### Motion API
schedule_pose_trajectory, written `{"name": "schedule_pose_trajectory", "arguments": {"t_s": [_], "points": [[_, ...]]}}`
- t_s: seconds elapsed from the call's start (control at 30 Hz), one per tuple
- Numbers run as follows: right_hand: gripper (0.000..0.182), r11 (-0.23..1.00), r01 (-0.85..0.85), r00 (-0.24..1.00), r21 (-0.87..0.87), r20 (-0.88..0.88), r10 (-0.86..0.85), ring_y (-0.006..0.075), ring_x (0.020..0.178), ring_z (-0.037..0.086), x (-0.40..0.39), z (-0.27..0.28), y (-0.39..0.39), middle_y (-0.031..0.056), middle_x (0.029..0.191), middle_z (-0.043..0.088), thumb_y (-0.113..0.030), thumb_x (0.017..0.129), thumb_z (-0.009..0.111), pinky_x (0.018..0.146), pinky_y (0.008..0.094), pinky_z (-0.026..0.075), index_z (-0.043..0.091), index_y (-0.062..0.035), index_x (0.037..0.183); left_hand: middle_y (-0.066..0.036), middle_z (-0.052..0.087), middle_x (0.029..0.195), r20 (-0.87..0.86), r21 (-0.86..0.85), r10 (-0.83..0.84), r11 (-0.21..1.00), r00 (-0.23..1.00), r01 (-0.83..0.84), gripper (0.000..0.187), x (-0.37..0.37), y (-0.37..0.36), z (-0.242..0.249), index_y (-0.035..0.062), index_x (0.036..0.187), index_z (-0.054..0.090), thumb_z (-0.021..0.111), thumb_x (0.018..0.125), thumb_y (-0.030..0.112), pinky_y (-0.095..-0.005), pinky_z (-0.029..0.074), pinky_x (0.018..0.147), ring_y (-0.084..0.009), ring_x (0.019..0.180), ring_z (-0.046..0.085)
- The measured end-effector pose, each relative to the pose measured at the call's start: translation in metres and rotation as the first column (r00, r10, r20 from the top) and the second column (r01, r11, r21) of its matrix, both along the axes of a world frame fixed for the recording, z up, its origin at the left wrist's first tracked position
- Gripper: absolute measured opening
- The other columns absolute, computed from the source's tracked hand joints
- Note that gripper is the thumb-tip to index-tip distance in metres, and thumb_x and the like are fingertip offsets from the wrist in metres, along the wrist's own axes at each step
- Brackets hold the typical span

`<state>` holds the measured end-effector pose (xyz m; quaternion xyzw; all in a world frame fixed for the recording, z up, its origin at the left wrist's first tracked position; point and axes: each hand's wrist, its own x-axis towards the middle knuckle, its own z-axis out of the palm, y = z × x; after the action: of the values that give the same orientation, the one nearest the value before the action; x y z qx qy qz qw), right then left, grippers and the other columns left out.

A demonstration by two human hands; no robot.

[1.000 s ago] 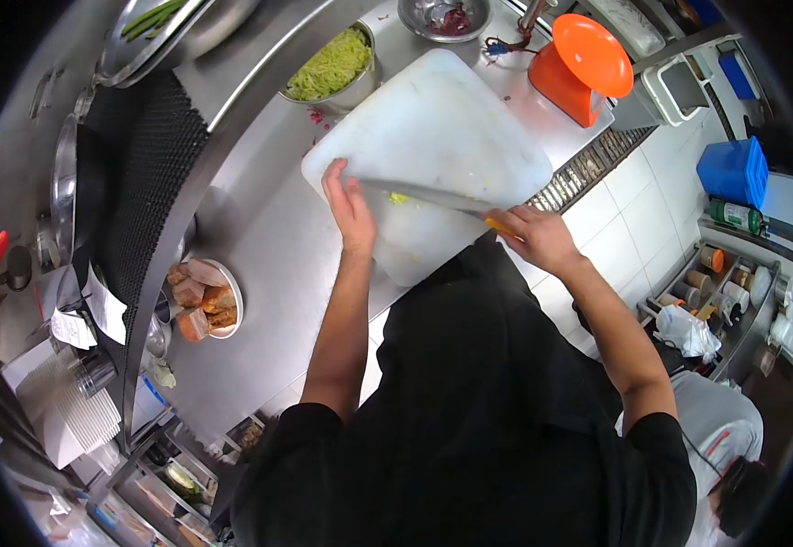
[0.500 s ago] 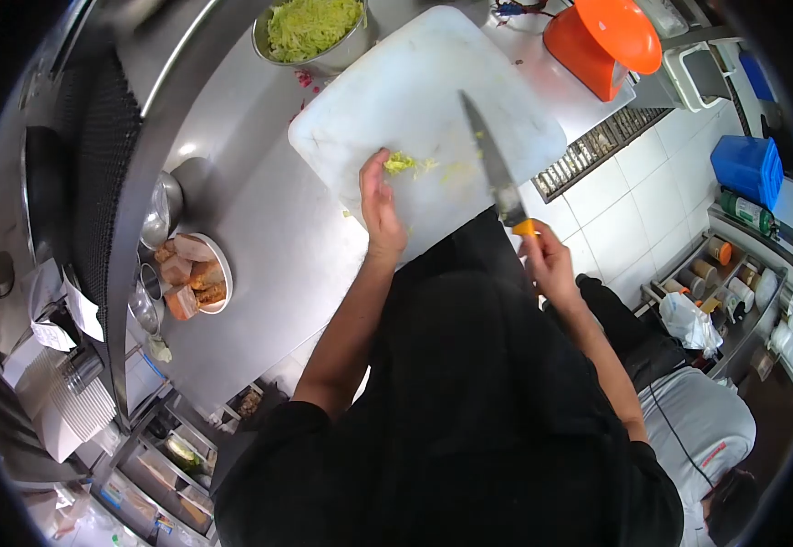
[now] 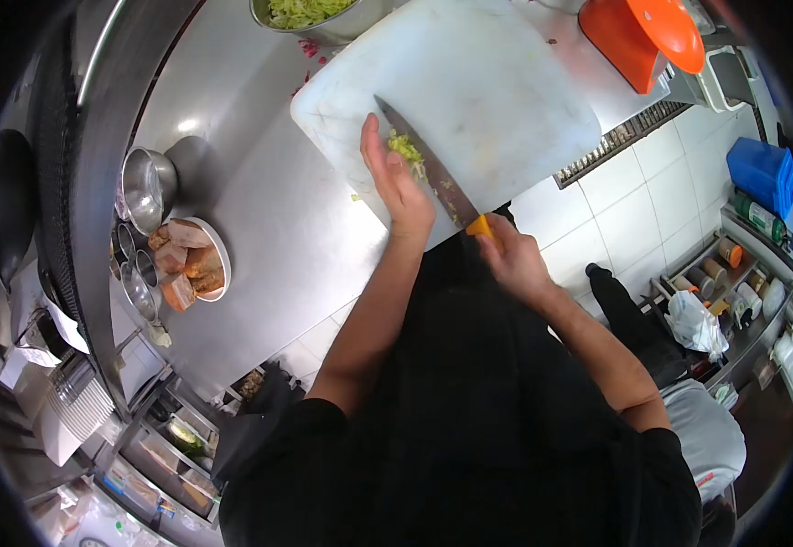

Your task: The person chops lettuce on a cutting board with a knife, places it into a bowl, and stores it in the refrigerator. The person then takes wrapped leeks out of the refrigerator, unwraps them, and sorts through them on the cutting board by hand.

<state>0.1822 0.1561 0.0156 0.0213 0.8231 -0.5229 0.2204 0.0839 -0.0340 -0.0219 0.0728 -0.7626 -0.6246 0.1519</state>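
Observation:
A knife (image 3: 433, 169) with a yellow handle is in my right hand (image 3: 515, 260), its fingers wrapped round the handle. Its blade lies across the left part of the white cutting board (image 3: 506, 100), tip pointing up and left. Chopped green leaves (image 3: 404, 146) sit between the blade and my left hand (image 3: 398, 187). That hand is held on edge beside them, fingers stretched out, gripping nothing. A metal bowl (image 3: 328, 29) of shredded greens stands behind the board's left corner.
A white dish (image 3: 223, 264) of meat pieces and metal bowls (image 3: 148, 190) are at the left of the steel counter (image 3: 269, 182). An orange scale (image 3: 620, 41) stands at the back right. Another person in a grey top (image 3: 702, 433) is at the lower right.
The knife has swung left across the board, close to my left hand, gathering the chopped greens between them. The view has shifted slightly.

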Motion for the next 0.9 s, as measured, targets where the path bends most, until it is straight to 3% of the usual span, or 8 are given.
{"name": "schedule_pose_trajectory", "arguments": {"t_s": [0.3, 0.4, 0.5, 0.57, 0.67, 0.77, 0.87, 0.9], "points": [[0.037, 0.994, 0.000, 0.997, -0.107, 0.074, 0.008, 0.0438, 0.082, 0.072, -0.019, 0.027, -0.026, 0.0269, 0.091, 0.071, -0.020, 0.104, 0.066, 0.071, 0.0453, 0.056, 0.058, -0.0011, 0.135, -0.020, 0.040, 0.165, -0.073, 0.320, 0.093, 0.945, 0.993, -0.065, 0.052, -0.032, -0.001, 0.014, -0.0032, 0.156, 0.039, 0.032, 0.112, 0.024, -0.0435, 0.025, 0.128, -0.0323, 0.154, 0.035], [0.036, 0.995, 0.009, 0.996, -0.102, -0.086, -0.018, 0.0450, 0.081, 0.072, -0.048, 0.062, -0.039, 0.0264, 0.089, 0.070, -0.020, 0.103, 0.066, 0.070, 0.0472, 0.056, 0.058, -0.0014, 0.134, -0.021, 0.047, 0.160, -0.166, 0.218, 0.125, 0.972, 0.978, -0.087, 0.046, -0.072, -0.001, 0.061, -0.0048, 0.151, 0.046, 0.041, 0.110, 0.016, -0.0431, 0.031, 0.126, -0.0321, 0.150, 0.043], [0.036, 0.995, 0.028, 0.959, -0.095, -0.277, -0.054, 0.0466, 0.077, 0.070, -0.093, 0.095, -0.060, 0.0257, 0.087, 0.071, -0.020, 0.103, 0.066, 0.067, 0.0493, 0.055, 0.058, -0.0015, 0.133, -0.022, 0.053, 0.155, -0.290, -0.155, 0.103, 0.976, 0.951, -0.152, 0.041, -0.131, -0.017, 0.112, -0.0054, 0.145, 0.053, 0.049, 0.107, 0.009, -0.0419, 0.038, 0.120, -0.0315, 0.142, 0.053], [0.035, 0.996, 0.054, 0.931, -0.067, -0.358, -0.074, 0.0460, 0.075, 0.070, -0.126, 0.115, -0.076, 0.0256, 0.088, 0.071, -0.020, 0.103, 0.065, 0.066, 0.0488, 0.055, 0.059, -0.0012, 0.132, -0.022, 0.059, 0.147, -0.237, -0.164, 0.110, 0.975, 0.965, -0.151, 0.038, -0.169, -0.024, 0.150, -0.0055, 0.140, 0.058, 0.051, 0.105, 0.007, -0.0416, 0.043, 0.115, -0.0318, 0.136, 0.058], [0.034, 0.981, 0.115, 0.953, -0.156, -0.262, -0.154, 0.0356, 0.065, 0.071, -0.161, 0.128, -0.088, 0.0202, 0.082, 0.072, -0.022, 0.104, 0.066, 0.062, 0.0435, 0.055, 0.062, -0.0008, 0.130, -0.022, 0.068, 0.135, -0.238, -0.369, 0.074, 0.916, 0.968, -0.160, 0.034, -0.245, -0.055, 0.142, -0.0032, 0.133, 0.065, 0.054, 0.105, 0.013, -0.0425, 0.048, 0.108, -0.0349, 0.125, 0.065], [0.033, 0.944, 0.183, 0.977, -0.276, -0.055, -0.206, 0.0216, 0.060, 0.068, -0.160, 0.141, -0.077, 0.0127, 0.075, 0.071, -0.024, 0.104, 0.066, 0.059, 0.0371, 0.053, 0.064, -0.0008, 0.128, -0.022, 0.071, 0.129, -0.314, -0.726, -0.099, 0.666, 0.944, -0.172, 0.036, -0.310, -0.096, 0.111, -0.0003, 0.129, 0.069, 0.055, 0.107, 0.024, -0.0449, 0.050, 0.105, -0.0397, 0.121, 0.067], [0.034, 0.933, 0.241, 0.965, -0.267, -0.037, -0.260, 0.0132, 0.059, 0.062, -0.132, 0.127, -0.056, 0.0075, 0.072, 0.067, -0.025, 0.104, 0.067, 0.058, 0.0331, 0.052, 0.064, -0.0011, 0.129, -0.025, 0.065, 0.140, -0.401, -0.776, -0.181, 0.588, 0.898, -0.228, 0.048, -0.332, -0.103, 0.086, 0.0022, 0.137, 0.066, 0.054, 0.107, 0.038, -0.0478, 0.047, 0.111, -0.0434, 0.128, 0.062], [0.034, 0.941, 0.258, 0.961, -0.219, -0.042, -0.273, 0.0166, 0.059, 0.064, -0.120, 0.121, -0.049, 0.0090, 0.073, 0.068, -0.025, 0.104, 0.067, 0.058, 0.0344, 0.052, 0.064, -0.0016, 0.129, -0.025, 0.065, 0.141, -0.410, -0.787, -0.196, 0.570, 0.891, -0.237, 0.050, -0.324, -0.101, 0.089, 0.0024, 0.139, 0.065, 0.054, 0.107, 0.039, -0.0479, 0.046, 0.112, -0.0437, 0.130, 0.061]]}}
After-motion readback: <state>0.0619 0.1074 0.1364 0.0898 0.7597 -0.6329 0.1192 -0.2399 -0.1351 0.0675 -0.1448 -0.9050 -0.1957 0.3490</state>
